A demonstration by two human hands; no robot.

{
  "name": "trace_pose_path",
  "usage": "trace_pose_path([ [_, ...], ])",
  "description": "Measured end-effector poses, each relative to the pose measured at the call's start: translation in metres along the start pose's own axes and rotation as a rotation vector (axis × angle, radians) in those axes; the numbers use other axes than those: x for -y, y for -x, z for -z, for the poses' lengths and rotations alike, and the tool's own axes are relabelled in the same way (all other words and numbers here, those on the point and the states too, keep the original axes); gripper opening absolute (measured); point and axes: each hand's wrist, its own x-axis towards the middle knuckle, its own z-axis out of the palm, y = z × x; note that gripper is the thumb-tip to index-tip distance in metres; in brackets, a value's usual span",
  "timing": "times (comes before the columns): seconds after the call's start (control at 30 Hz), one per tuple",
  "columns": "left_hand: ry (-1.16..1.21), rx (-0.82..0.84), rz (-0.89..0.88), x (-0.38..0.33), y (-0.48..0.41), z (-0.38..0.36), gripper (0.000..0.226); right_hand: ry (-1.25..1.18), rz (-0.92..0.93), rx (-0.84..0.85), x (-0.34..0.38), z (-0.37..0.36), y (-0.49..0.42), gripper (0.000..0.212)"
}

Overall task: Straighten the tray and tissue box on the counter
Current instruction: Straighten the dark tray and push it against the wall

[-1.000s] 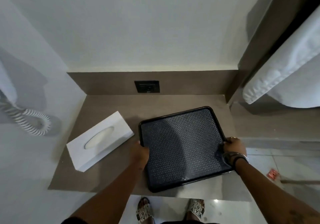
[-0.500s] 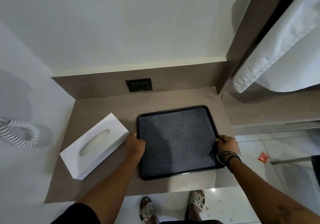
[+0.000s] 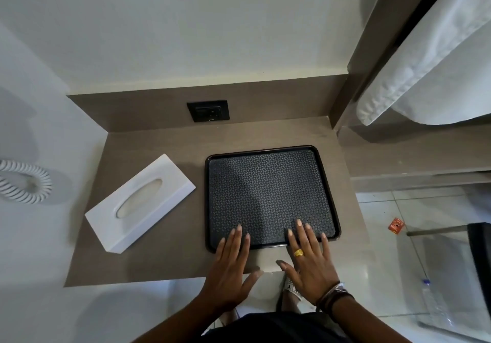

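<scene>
A black patterned tray (image 3: 268, 191) lies flat on the brown counter (image 3: 159, 143), nearly square to its edges, towards the right. My left hand (image 3: 229, 268) and my right hand (image 3: 309, 257) rest palm down with fingers spread, fingertips over the tray's near rim and palms over the counter's front edge. Neither hand grips anything. A white tissue box (image 3: 140, 202) sits left of the tray, turned at an angle, apart from it and from both hands.
A black wall socket (image 3: 208, 110) is set in the back panel. A coiled white cord (image 3: 25, 183) hangs on the left wall. White cloth (image 3: 430, 61) hangs at the upper right. The floor at the right holds a plastic bottle (image 3: 435, 303) and a red wrapper (image 3: 396, 225).
Both hands left the tray's left and right edges and now lie flat on its near rim. The tray has turned from skewed to nearly square with the counter.
</scene>
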Motion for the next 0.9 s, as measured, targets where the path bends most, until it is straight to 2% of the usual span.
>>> trace_pose_path([
  [0.13, -0.012, 0.086, 0.009, 0.009, 0.004, -0.006, 0.088, 0.01, -0.013, 0.097, 0.001, -0.008, 0.001, 0.08],
  [0.3, -0.013, 0.102, -0.015, 0.014, -0.001, -0.003, 0.091, -0.007, -0.051, 0.154, 0.005, -0.01, -0.007, 0.089],
  [0.57, 0.008, 0.081, -0.041, 0.025, -0.036, 0.023, 0.09, -0.023, -0.08, 0.159, 0.003, -0.004, -0.047, 0.089],
  [0.9, -0.063, 0.098, 0.021, 0.038, -0.098, 0.041, 0.095, -0.034, -0.11, 0.143, -0.012, 0.002, -0.109, 0.089],
])
